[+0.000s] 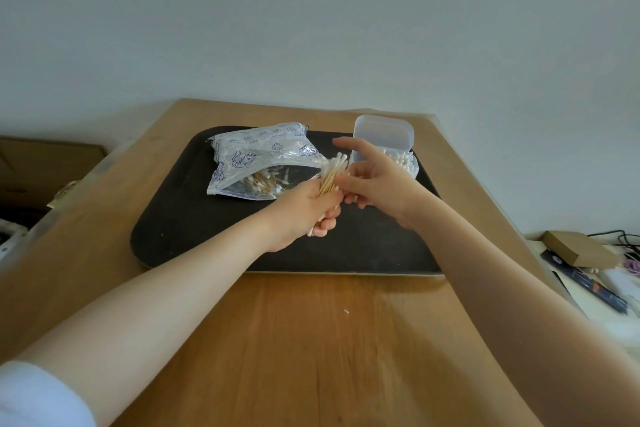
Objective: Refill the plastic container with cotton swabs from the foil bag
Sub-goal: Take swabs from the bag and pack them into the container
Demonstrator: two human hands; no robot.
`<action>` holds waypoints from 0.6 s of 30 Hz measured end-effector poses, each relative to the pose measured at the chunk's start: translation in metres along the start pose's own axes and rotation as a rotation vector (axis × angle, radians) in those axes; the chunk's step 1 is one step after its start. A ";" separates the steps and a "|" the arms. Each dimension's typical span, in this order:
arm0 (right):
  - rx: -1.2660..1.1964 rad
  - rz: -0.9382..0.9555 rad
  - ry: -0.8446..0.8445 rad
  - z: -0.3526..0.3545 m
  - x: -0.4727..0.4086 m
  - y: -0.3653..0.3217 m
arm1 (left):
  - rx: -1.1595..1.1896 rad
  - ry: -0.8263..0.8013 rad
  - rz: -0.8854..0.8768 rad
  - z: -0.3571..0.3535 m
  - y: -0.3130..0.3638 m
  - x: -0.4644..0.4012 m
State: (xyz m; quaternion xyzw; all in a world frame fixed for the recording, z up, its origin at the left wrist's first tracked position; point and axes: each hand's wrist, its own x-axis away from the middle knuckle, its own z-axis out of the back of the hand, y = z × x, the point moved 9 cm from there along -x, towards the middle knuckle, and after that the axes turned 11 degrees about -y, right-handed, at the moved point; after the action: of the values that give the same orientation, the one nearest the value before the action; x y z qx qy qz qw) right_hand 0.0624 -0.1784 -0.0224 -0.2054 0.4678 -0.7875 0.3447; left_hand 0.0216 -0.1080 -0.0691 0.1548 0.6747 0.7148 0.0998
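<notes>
My left hand [304, 215] grips a bundle of cotton swabs [332, 175] with wooden sticks, white tips pointing up, over the middle of the black tray [194, 229]. My right hand [377, 180] touches the bundle from the right, index finger stretched out, other fingers curled at the sticks. The foil bag [259, 156] lies on the tray at the left, its mouth open toward my hands, more swabs showing inside. The clear plastic container [405, 163] stands at the tray's far right with its lid [382, 135] tipped up; white swab tips fill it.
The tray rests on a wooden table [311, 340]. A loose white speck [346, 311] lies on the wood near the front. A cardboard box [578, 248], cables and dark packets sit off the table's right edge. A brown box [48, 163] stands at the left.
</notes>
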 end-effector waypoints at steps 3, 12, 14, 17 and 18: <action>0.007 0.007 0.086 0.005 0.002 -0.010 | -0.045 0.014 0.025 0.001 0.001 0.001; -0.205 0.108 0.085 -0.010 0.008 -0.011 | -0.198 0.070 -0.035 0.001 0.017 0.007; -0.579 0.055 0.158 -0.009 0.007 0.006 | -0.203 0.218 -0.164 0.014 0.033 0.011; -1.025 -0.034 0.182 -0.032 0.004 0.023 | -0.117 0.282 -0.310 0.017 0.053 0.011; -1.249 -0.060 0.169 -0.042 0.003 0.027 | -0.115 0.273 -0.326 0.013 0.056 0.010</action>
State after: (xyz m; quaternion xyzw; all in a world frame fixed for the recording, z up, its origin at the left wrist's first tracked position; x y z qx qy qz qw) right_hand 0.0425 -0.1640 -0.0658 -0.3180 0.8591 -0.3886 0.0992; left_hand 0.0209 -0.0965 -0.0121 -0.0605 0.6562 0.7407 0.1304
